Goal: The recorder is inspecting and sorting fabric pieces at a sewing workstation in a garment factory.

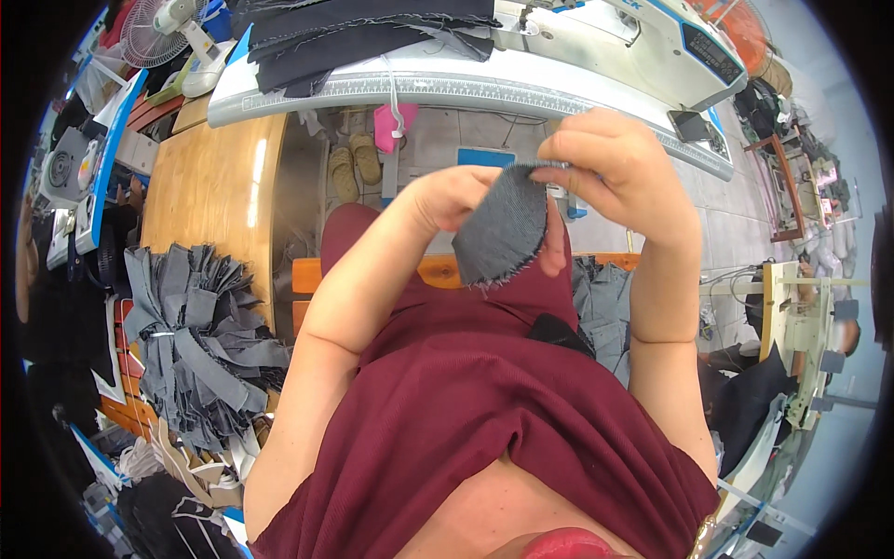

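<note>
As a person in a maroon top [466, 410] sits before a sewing machine [643, 51], a gray denim piece [503, 228] with a frayed lower edge hangs between two bare hands, just above the center of the frame. Its upper right corner lies at the fingertips of the right hand [603, 168], its left side against the left hand [458, 197].

The right hand pinches that corner between thumb and forefinger, the other fingers curled in toward the palm. The left hand reaches behind the cloth and touches it, but its fingers are largely covered, and how tightly they close cannot be told.

At the left of the frame, a tied bundle of gray denim strips [200, 345] sits beside a wooden tabletop [205, 186]. Dark fabric panels [363, 42] are stacked on the sewing table [447, 88], top center, above a pair of slippers [366, 160] on the floor. More gray denim [603, 303] lies right of center, beside the person.
</note>
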### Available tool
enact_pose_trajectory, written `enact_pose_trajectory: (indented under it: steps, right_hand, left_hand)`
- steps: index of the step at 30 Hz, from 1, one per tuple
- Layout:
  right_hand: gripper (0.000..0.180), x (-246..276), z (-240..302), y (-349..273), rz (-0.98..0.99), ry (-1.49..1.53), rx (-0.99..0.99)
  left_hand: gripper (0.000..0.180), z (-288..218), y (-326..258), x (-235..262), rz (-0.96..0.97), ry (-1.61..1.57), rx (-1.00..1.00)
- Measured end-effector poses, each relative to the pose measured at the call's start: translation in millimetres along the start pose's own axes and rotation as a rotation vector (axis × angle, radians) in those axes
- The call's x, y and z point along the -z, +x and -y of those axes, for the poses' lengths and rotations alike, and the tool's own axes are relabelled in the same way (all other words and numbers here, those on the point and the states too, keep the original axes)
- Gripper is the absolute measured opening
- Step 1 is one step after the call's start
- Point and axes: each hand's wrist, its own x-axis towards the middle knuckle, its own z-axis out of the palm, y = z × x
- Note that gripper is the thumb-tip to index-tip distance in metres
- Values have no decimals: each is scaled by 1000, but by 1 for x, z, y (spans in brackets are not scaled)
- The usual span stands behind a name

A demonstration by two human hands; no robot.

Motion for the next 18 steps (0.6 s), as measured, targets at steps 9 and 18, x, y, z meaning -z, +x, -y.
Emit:
enact_pose_trajectory:
  steps: [9, 18]
  right_hand:
    - [62, 5, -14, -68, -307, 828, -423]
    - [27, -21, -12, -73, -275, 510, -564]
  left_hand:
    - [16, -6, 3, -19, -449, 319, 117]
    - [19, -29, 10, -20, -662, 1114, -12]
